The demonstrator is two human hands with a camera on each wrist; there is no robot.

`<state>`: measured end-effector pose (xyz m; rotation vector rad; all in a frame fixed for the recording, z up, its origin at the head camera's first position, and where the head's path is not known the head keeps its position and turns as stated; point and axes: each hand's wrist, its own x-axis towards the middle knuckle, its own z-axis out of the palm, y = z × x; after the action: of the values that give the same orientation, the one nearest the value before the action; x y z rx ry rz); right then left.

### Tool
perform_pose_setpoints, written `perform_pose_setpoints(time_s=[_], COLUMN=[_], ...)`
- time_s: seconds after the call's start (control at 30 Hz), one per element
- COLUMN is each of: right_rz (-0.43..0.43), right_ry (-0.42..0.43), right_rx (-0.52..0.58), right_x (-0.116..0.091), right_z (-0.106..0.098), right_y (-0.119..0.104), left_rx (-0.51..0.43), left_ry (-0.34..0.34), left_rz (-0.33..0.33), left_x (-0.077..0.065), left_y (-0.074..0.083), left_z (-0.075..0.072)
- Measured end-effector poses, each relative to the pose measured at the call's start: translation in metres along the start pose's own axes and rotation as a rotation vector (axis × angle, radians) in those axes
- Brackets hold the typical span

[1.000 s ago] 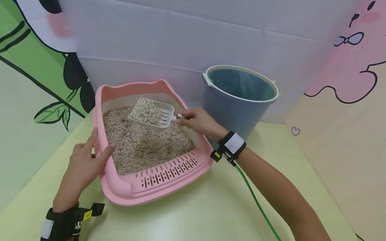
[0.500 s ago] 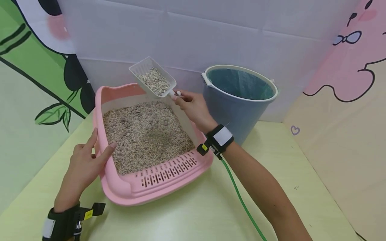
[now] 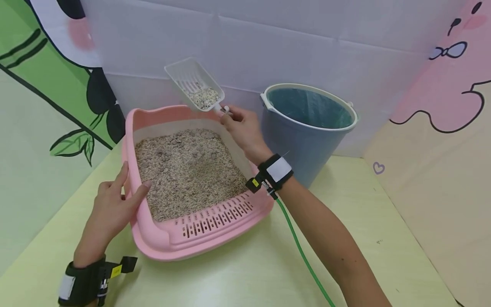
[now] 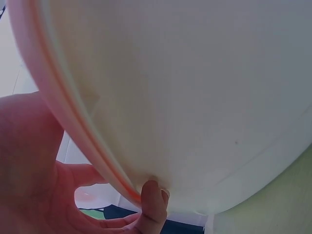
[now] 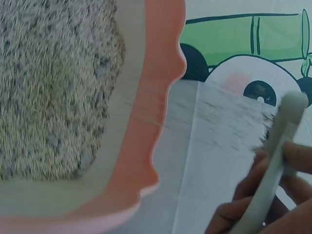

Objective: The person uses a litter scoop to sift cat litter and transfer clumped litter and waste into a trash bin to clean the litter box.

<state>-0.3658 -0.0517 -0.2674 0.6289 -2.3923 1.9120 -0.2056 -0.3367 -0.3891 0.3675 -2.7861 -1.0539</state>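
My right hand (image 3: 245,133) pinches the handle of a white slotted litter scoop (image 3: 184,73), lifted over the back of a pink litter box (image 3: 153,241). A small heap of pale litter lies in the scoop, near its handle end. In the right wrist view the scoop's handle (image 5: 265,187) runs through the fingers, and blurred streaks of falling litter show beside it. Brownish pellet litter (image 3: 184,170) covers the box's floor. My left hand (image 3: 113,209) grips the box's left rim; in the left wrist view its fingertips (image 4: 153,202) curl under the rim.
Right of the box stands a blue bucket (image 3: 297,145) with a green liner and pale rim. Box and bucket stand on a pale yellow tabletop (image 3: 238,273), before a cloth-covered wall (image 3: 268,47). A green cable (image 3: 301,251) trails from the right wrist.
The right hand has raised the scoop from over the litter to above the back rim and tilted it. Much of the litter has left the scoop. The left hand stays on the rim.
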Motion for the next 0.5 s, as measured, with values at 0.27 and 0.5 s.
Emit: perform_pose_setpoints(time_s=[0.27,0.5], right_rz=[-0.058,0.037], right_ry=[-0.442,-0.505], right_rx=[-0.649,-1.003], right_x=[0.001,-0.009], right_z=[-0.050,-0.059], right_y=[-0.023,-0.062], left_rx=[0.017,0.024], left_ry=[0.015,0.006], left_rz=[0.020,0.011], left_x=[0.002,0.002], left_y=[-0.001,-0.002], left_z=[0.001,0.001])
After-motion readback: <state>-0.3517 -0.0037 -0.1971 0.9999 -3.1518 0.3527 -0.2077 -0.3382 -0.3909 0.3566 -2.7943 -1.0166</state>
